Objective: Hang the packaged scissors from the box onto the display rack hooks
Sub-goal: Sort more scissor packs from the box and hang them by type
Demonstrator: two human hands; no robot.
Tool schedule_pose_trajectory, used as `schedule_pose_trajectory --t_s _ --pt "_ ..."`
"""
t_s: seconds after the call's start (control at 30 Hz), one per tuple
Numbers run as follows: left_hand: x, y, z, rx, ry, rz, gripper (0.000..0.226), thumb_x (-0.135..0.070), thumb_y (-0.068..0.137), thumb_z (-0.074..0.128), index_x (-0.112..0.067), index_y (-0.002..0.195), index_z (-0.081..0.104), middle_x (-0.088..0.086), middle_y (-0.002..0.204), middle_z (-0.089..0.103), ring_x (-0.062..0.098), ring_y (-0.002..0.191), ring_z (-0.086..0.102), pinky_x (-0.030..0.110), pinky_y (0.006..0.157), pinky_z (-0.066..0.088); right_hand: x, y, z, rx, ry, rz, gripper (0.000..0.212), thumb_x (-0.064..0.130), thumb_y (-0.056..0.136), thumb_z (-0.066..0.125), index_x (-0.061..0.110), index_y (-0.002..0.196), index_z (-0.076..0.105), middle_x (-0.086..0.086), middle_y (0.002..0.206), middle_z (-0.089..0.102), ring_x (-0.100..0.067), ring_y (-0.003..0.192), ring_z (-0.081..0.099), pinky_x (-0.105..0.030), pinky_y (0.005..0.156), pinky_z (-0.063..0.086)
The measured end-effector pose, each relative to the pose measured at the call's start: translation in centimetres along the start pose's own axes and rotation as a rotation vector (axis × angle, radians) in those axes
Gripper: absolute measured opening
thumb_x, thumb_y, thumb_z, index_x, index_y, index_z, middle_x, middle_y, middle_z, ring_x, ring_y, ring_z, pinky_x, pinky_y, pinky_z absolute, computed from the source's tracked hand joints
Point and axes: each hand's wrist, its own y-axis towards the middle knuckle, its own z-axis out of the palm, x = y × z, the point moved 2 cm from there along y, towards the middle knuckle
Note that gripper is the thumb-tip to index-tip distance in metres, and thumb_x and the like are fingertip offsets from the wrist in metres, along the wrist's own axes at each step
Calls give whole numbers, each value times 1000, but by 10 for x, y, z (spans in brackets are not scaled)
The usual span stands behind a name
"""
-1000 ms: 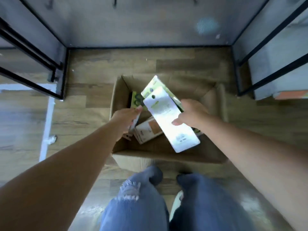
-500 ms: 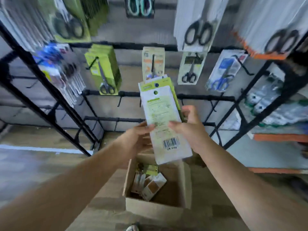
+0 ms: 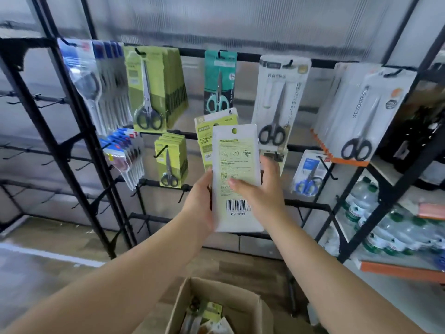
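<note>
**Head view: scissor packs held up before the rack**

Head camera looks forward at the display rack (image 3: 154, 54), with my two arms reaching up from the bottom of the frame. At the centre I hold a small stack of packaged scissors (image 3: 236, 174), upright, the front pack showing its white and pale-green back with a barcode low down and a round hang hole at the top. A second green pack peeks out behind it, up and to the left. My left hand (image 3: 201, 201) grips the stack's left edge, thumb on the front face. My right hand (image 3: 262, 191) holds the right edge, thumb laid across the front and fingers behind.

The stack sits in front of the rack's middle rows, not on any hook. Green packs (image 3: 154, 90) hang in the upper left, a teal pack (image 3: 220, 80) in the upper middle, white packs (image 3: 281, 102) to the right of it.

The cardboard box (image 3: 192, 307) stands open at the bottom centre, on the floor, with more packs inside.
</note>
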Motion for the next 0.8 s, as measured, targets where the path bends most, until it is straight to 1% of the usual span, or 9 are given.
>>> schedule_pose_trajectory --t_s 0.17,0.27,0.4,0.47,0.53,0.6,0.7,0.77,0.8 --pt "-12 -3 -1 -228 51 41 32 -40 87 63 -15 105 70 12 100 73 30 85 71 45 64 57 6 7 -3 23 181 80 46 -8 74 71 27 94 48 9 95 64 4 75 66 -13 57 50" --pt "-15 -6 -7 -447 113 201 24 -25 83 73 -10 99 63 3 94 68 27 85 67 45 83 55 13 13 -11 -108 266 136 41 -10 81 62 22 104 48 9 99 62 -8 87 63 -19 56 49" --pt "-22 -12 -21 -539 205 429 26 -24 86 70 -9 105 62 3 108 63 20 97 62 32 93 45 24 24 -24 -190 279 77 56 -17 84 47 22 124 42 3 122 54 -18 113 52 -30 77 49" --pt "-21 -11 -26 -475 275 506 9 -22 89 66 -15 86 61 0 91 63 17 87 59 26 81 44 28 20 -10 -54 133 6 61 -16 83 49 33 120 48 11 120 56 -14 116 50 -28 86 46" --pt "-15 -9 -25 -442 344 573 31 -16 92 61 -19 64 49 -4 65 58 12 66 54 20 64 42 22 13 15 131 3 10 58 -8 84 56 34 122 53 13 122 57 -10 115 52 -23 89 46" --pt "-9 -11 -20 -424 356 563 31 -14 94 56 -22 65 52 -3 65 63 17 66 59 29 64 50 13 6 40 259 25 61 43 8 86 63 31 122 59 18 122 56 2 109 54 -12 87 44" --pt "-12 -11 -30 -412 278 521 22 -13 95 54 -23 76 62 5 79 69 26 79 64 42 76 52 -4 10 64 318 140 192 27 18 92 57 35 113 63 36 100 51 23 86 51 -4 77 40" --pt "-20 -9 -50 -391 251 503 17 -13 95 55 -17 80 63 7 78 67 25 76 61 38 73 49 -15 16 74 379 -4 157 41 10 92 56 38 122 55 44 93 50 33 81 45 5 73 36" --pt "-25 -8 -61 -372 246 498 15 -12 95 55 -16 84 64 6 78 68 24 74 62 35 71 50 -22 20 79 384 -91 134 52 9 90 59 39 131 47 44 105 46 31 92 42 3 81 33"
